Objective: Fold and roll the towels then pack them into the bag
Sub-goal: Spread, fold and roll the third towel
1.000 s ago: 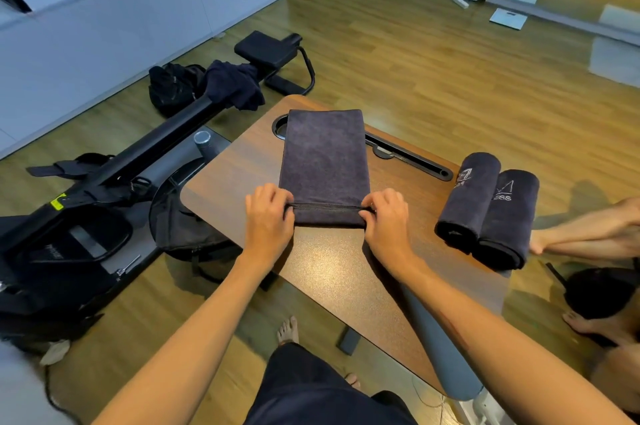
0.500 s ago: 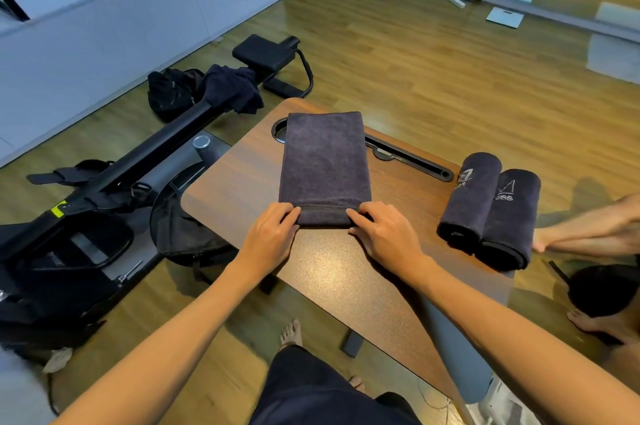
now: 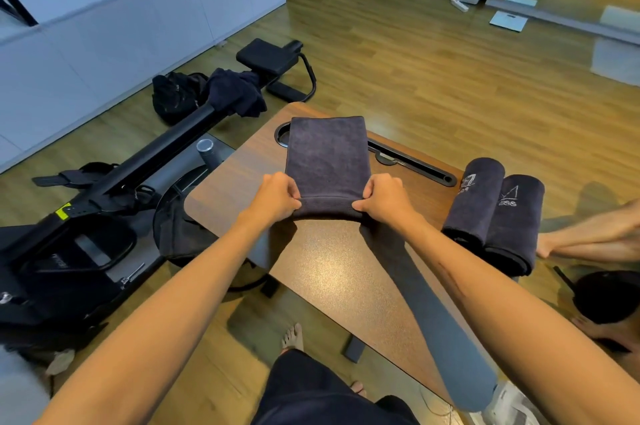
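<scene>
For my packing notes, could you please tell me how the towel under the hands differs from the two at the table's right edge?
The folded towel lies mostly flat, only its near end rolled; the two rolled towels are complete cylinders. Both hands, left hand and right hand, grip it; the rolls lie untouched. The rolls show white logos; it shows none. All are dark grey.

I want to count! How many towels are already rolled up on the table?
2. One rolled towel and a second rolled towel lie touching, side by side, at the table's right edge. Others may be hidden.
</scene>
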